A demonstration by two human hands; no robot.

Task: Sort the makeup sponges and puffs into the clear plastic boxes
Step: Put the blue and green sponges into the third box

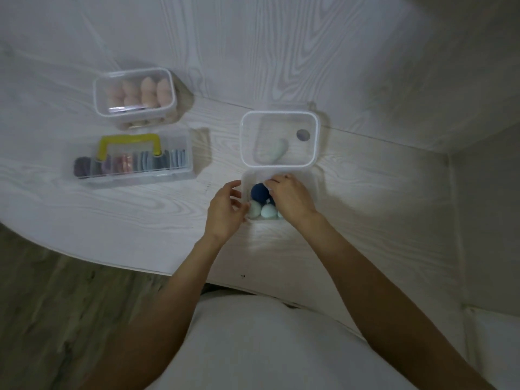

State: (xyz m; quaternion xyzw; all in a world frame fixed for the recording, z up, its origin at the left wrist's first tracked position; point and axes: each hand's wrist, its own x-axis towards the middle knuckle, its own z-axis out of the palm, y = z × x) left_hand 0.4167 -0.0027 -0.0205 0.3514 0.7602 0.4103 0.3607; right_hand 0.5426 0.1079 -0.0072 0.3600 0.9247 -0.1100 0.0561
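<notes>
Overhead, largest to smallest:
Bench point(309, 66): pale wood-grain surface that carries every box; its near edge curves across the lower left, with darker wood floor point(56, 319) below it.
Handled box point(135, 159): long clear plastic box at the left, closed, with a yellow handle point(129, 143) on its lid; flat puffs point(126, 164) stand on edge inside in a row, purple and grey at the left, pink in the middle, blue at the right.
Peach box point(135, 94): clear lidded box just behind the handled box, holding peach-coloured egg-shaped sponges point(146, 91) upright in rows.
Open lid point(280, 137): clear rectangular lid lying at the centre, just behind the near box; a pale green sponge point(277, 149) shows through or in it, which of the two cannot be told, and a small round grey mark point(303, 134) sits near its right corner.
Near box point(245, 181): small clear box without its lid, between the two hands, holding blue and green sponges.
Left hand point(225, 213): at the left wall of the near box, fingers curled against its side, gripping it.
Right hand point(289, 198): reaches over the near box from the right, fingers bent down among the sponges; whether it pinches one cannot be told.
Navy sponge point(259, 190): round, dark blue, at the far side of the near box, touching the right fingertips.
Mint sponges point(268, 211): pale green-blue, packed along the near side of the same box.
</notes>
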